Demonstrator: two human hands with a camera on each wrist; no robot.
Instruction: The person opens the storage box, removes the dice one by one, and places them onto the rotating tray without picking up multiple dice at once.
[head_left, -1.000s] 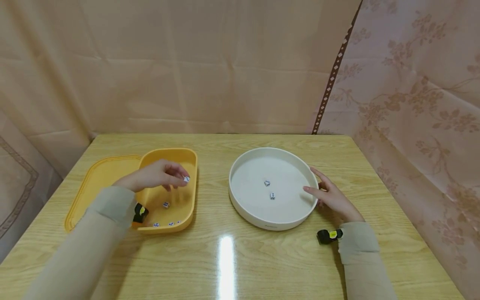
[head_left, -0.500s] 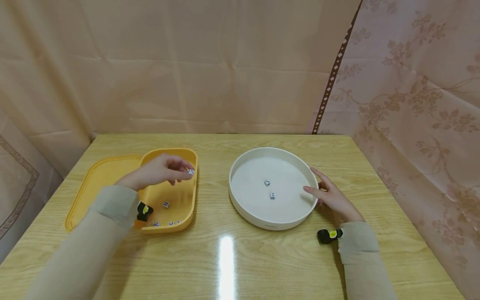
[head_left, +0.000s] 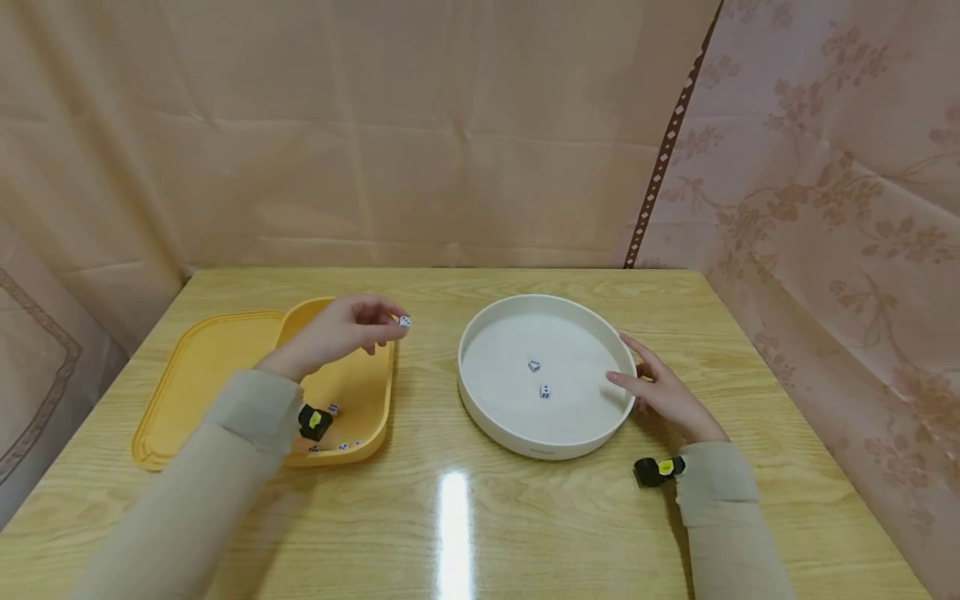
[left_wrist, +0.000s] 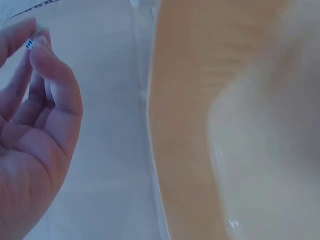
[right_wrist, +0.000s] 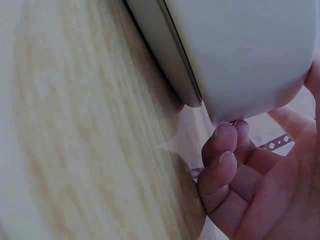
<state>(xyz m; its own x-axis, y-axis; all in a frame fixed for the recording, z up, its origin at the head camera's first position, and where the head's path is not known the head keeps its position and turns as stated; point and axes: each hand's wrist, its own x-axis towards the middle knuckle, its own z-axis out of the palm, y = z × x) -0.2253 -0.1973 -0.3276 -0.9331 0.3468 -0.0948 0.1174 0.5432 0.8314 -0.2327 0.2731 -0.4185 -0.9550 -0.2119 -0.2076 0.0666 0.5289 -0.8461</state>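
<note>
My left hand (head_left: 345, 332) pinches a white die (head_left: 405, 321) between thumb and fingertips, just past the right rim of the yellow box (head_left: 384, 408). In the left wrist view the same die (left_wrist: 29, 44) shows dark pips at the fingertips. Several dice lie in the box, one of them a die (head_left: 342, 447) near its front wall; the left arm partly covers the box. My right hand (head_left: 671, 402) holds the right side of a round white tray (head_left: 517, 437), thumb over the rim and fingers outside. Inside the tray are an upper die (head_left: 534, 365) and a lower die (head_left: 545, 392).
A yellow lid (head_left: 202, 358) lies left of the box, partly behind the left arm. Wooden table (head_left: 427, 375) surface separates box and tray. Behind the table hangs a beige curtain (head_left: 405, 150), with a floral cloth (head_left: 840, 208) at the right.
My left hand has risen and moved right with the pinched die, from above the box's inside to beyond its right rim. The right hand and tray stay still.
</note>
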